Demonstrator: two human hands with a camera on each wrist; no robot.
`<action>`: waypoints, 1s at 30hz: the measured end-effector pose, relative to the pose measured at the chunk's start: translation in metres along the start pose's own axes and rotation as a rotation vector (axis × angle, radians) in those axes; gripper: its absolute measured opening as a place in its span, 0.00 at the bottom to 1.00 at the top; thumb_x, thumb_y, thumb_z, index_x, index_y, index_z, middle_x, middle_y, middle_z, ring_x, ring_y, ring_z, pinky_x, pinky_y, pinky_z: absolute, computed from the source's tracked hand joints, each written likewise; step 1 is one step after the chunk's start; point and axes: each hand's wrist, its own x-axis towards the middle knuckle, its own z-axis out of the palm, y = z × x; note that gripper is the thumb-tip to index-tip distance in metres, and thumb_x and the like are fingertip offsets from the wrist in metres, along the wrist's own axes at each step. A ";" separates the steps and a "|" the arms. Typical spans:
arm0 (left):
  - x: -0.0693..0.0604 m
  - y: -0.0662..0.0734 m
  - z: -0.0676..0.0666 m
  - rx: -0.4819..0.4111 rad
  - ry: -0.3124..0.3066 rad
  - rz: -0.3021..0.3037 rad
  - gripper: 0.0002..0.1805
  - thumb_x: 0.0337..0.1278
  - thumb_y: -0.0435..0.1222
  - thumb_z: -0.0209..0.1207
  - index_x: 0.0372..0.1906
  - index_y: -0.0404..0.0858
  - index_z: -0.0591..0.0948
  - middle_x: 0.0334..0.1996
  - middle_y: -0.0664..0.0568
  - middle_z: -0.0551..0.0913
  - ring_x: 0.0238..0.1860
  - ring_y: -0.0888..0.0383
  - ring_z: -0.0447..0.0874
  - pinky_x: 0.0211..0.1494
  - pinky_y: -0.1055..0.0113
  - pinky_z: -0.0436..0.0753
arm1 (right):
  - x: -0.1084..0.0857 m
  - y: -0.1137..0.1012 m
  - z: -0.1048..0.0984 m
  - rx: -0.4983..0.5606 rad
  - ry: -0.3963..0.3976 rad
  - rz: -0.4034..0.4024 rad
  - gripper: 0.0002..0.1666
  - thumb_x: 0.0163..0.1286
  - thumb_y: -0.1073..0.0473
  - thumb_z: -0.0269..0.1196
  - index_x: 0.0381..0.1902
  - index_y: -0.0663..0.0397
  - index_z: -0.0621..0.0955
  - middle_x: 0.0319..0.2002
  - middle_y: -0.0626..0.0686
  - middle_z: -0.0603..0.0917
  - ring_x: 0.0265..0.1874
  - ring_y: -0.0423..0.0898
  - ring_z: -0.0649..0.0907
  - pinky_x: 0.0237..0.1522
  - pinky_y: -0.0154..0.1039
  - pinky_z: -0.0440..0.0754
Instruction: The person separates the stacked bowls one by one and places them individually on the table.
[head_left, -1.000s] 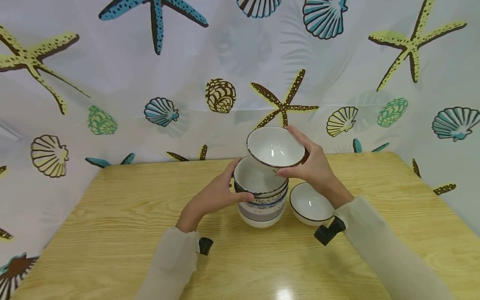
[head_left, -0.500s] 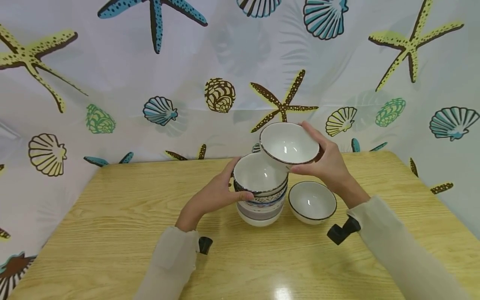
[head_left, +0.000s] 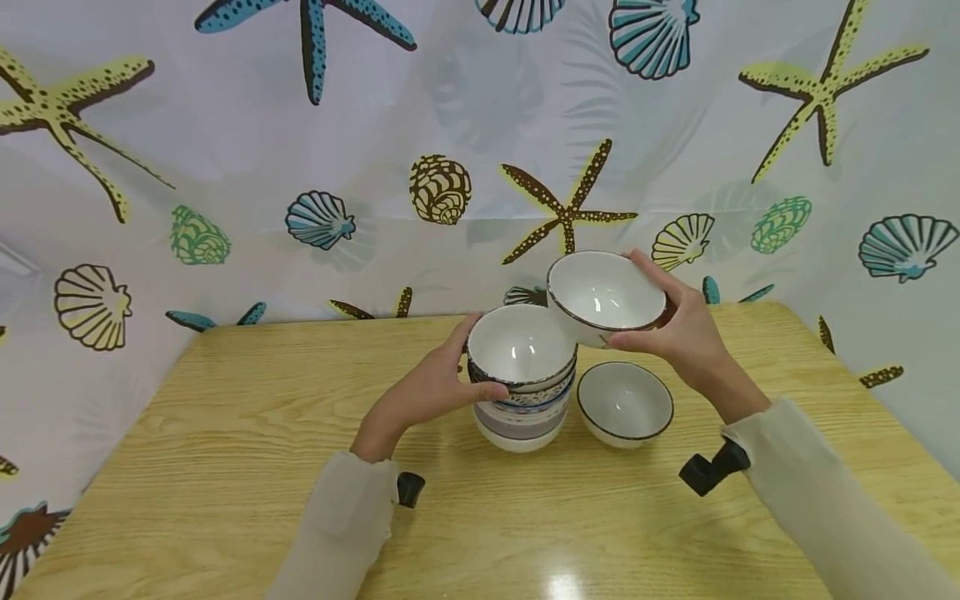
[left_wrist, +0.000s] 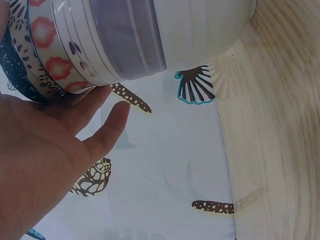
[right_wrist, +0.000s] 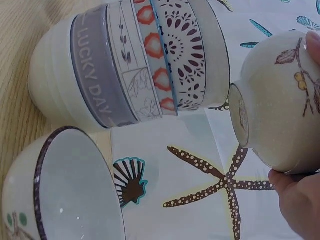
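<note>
My right hand holds a white bowl with a dark rim in the air, thumb in front and fingers behind. In the right wrist view, a branch with leaves and yellow berries decorates the held bowl. Left of it rises a stack of nested bowls, their outsides in varied patterns. My left hand grips the upper part of this stack from the left, its thumb across the front. On the table, just right of the stack, sits another white bowl with a dark rim.
The wooden table extends to both sides and toward me. Behind it hangs a white cloth printed with starfish and shells.
My right hand has carried its bowl rightward, from over the stack to above the single bowl's back edge. My left hand stays on the stack.
</note>
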 end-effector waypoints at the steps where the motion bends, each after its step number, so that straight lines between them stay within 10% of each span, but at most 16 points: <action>1: 0.000 0.000 0.000 -0.003 -0.001 -0.001 0.60 0.42 0.57 0.69 0.75 0.46 0.46 0.72 0.45 0.59 0.71 0.44 0.58 0.67 0.40 0.63 | -0.001 0.001 -0.002 0.003 0.005 0.004 0.57 0.52 0.71 0.71 0.75 0.50 0.54 0.71 0.57 0.61 0.53 0.42 0.73 0.44 0.24 0.79; 30: 0.000 -0.001 0.001 -0.012 -0.010 -0.016 0.59 0.45 0.54 0.69 0.76 0.46 0.44 0.73 0.46 0.57 0.72 0.44 0.56 0.68 0.39 0.63 | -0.054 0.061 -0.058 -0.121 0.163 0.069 0.55 0.56 0.72 0.68 0.75 0.50 0.52 0.73 0.58 0.56 0.53 0.34 0.68 0.44 0.17 0.76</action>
